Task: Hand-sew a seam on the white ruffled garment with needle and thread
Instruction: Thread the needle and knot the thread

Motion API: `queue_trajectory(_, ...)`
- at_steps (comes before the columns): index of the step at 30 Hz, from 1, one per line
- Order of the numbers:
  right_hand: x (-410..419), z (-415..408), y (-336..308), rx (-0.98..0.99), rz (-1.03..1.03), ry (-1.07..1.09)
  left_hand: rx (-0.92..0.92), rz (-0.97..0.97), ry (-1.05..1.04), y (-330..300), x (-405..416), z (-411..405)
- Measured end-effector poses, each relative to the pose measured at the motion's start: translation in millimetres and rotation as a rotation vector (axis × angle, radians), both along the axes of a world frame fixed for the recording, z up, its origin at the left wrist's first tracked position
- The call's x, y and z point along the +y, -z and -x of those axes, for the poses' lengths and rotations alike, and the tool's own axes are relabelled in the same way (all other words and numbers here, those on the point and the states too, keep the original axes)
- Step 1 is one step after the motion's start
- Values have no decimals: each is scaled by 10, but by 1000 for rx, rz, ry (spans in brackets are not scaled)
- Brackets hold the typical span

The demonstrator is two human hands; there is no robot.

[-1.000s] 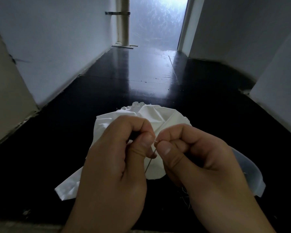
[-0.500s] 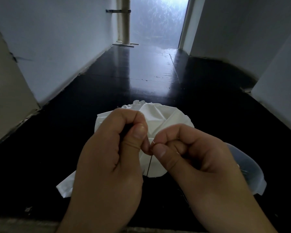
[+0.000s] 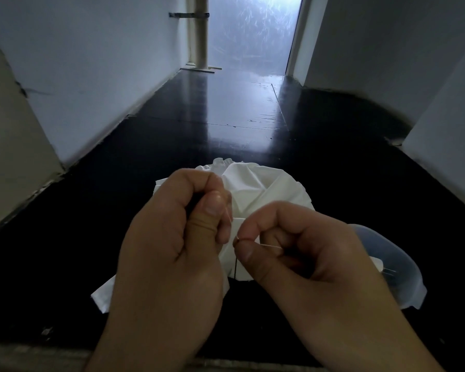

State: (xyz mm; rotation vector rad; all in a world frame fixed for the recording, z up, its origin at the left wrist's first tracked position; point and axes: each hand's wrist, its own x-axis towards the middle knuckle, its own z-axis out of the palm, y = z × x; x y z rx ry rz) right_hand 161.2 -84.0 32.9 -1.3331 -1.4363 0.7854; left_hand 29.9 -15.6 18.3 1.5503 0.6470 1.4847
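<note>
The white ruffled garment (image 3: 263,185) lies crumpled on the dark floor in front of me, its gathered frill at the far edge. My left hand (image 3: 172,237) is curled, thumb pressed to forefinger, pinching a fold of the cloth. My right hand (image 3: 304,253) pinches a thin needle (image 3: 263,244) between thumb and forefinger, the needle lying roughly level and pointing left. A fine thread (image 3: 229,214) runs up from the needle end toward my left fingertips. Both hands hide much of the garment.
A clear plastic container (image 3: 387,261) sits on the floor to the right, partly behind my right hand. White walls close in on both sides of the glossy black floor (image 3: 226,111). A pale post (image 3: 199,33) stands at the corridor's far end.
My hands have drawn slightly apart: the left rose a little, the right moved right and down. The needle now lies level in my right fingers, with thread stretched between the hands.
</note>
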Motion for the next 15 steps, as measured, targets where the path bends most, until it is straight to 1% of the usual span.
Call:
queue_trajectory(4,-1,-22,13,-62,2,5,-60,102,-37,-8,5,-11)
queue_trajectory(6,0,-41,9,-53,16,-3,-25,113,-94,10,-2,6)
queue_trajectory(8,5,-67,6,-17,28,3,4,157,-98,52,0,40)
queue_trajectory(12,27,-114,21,101,41,51,-150,363,-7,-12,29,50)
queue_trajectory(15,54,-143,45,205,49,108,-118,423,-86,60,78,57)
